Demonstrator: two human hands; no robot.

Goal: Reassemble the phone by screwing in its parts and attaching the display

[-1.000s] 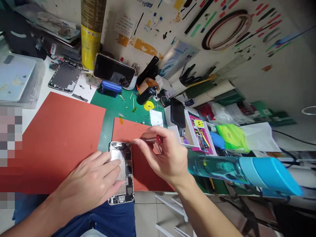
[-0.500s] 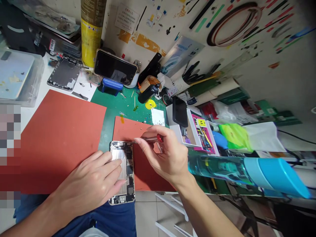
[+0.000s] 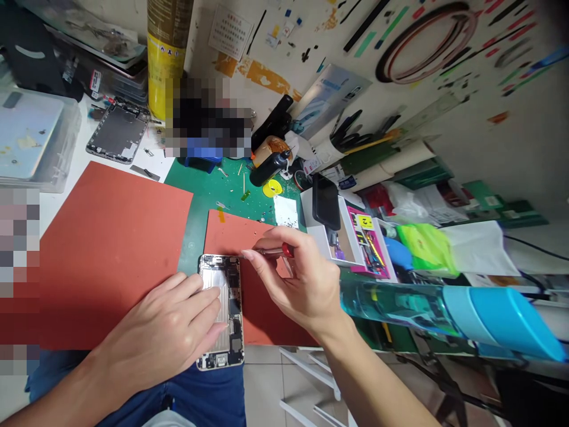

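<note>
Item: opened phone housing (image 3: 229, 308), inner side up with boards exposed, lying lengthwise on the small red mat (image 3: 231, 234) at the bench's near edge, lower end overhanging. Left hand (image 3: 164, 335): fingers spread flat over the housing's left half, apparently pinning it against sliding. Right hand (image 3: 302, 284): thumb and fingertips pinched on a slim screwdriver (image 3: 272, 252) with red collar, held nearly level, tip at the housing's upper right corner; the light pinch suits fine turning. Adjacent: green cutting mat (image 3: 208, 190), large red mat (image 3: 111, 237), white parts tray (image 3: 343, 228) just beyond the right hand, probably for easy reach.
</note>
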